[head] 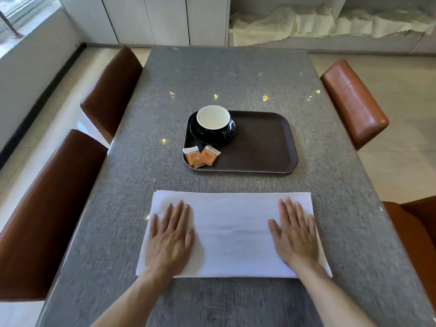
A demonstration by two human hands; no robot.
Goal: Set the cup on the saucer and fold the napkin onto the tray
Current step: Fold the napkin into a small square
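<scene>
A white napkin (232, 230) lies flat on the grey table as a wide rectangle, near the front edge. My left hand (170, 237) presses palm down on its left part, fingers spread. My right hand (295, 234) rests flat on its right part the same way. Beyond the napkin sits a dark brown tray (264, 147). In the tray's far left corner a black cup with a white inside (213, 119) stands upright on a black saucer (230, 133).
Several orange sugar packets (200, 155) lie in the tray's near left corner. Brown leather chairs stand along the table: two at the left (54, 208), (111, 90), one at the right (354, 102), another at the near right (410, 232). The grey table (226, 79) runs on behind the tray.
</scene>
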